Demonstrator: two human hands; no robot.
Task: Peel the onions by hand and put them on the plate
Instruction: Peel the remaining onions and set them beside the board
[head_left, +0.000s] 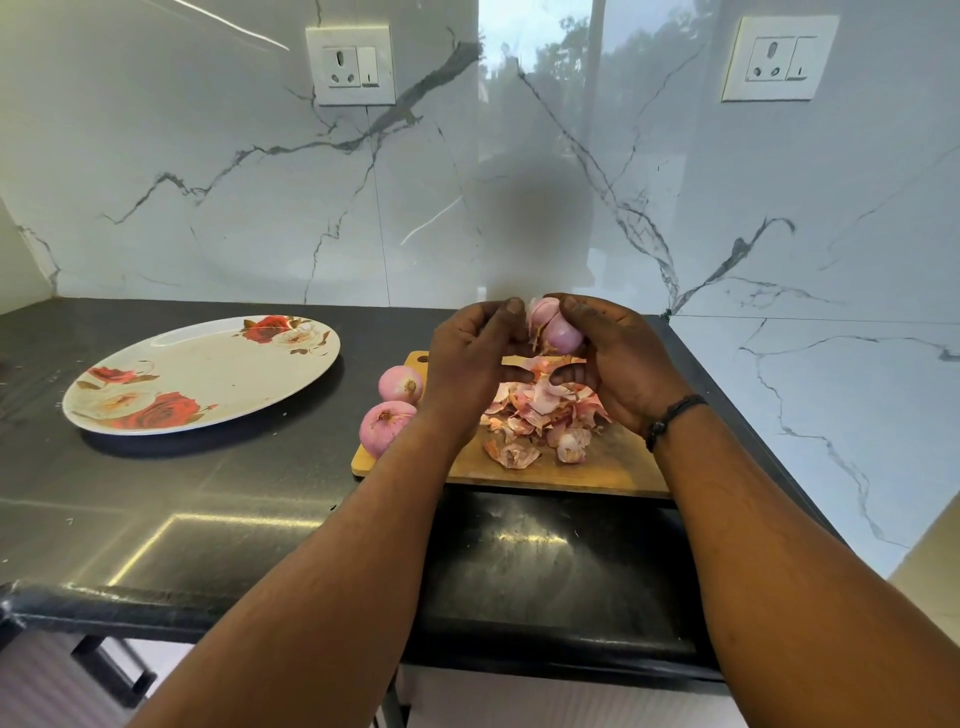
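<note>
My right hand (618, 364) grips a pink onion (561, 327) above the wooden cutting board (467, 462). My left hand (472, 358) is at the onion's left side, its thumb pinching a loose flap of skin. Under both hands a heap of onion peels (540, 415) lies on the board. Two peeled onions rest at the board's left edge, one farther back (399, 383) and one nearer (384, 425). The oval white plate (208, 364) with red roses sits to the left on the black counter, with nothing on it.
The black counter (260, 493) runs to a rounded front edge near me. A marble wall stands right behind the board and along the right side. Two wall sockets (350, 65) (779, 57) are high on the wall.
</note>
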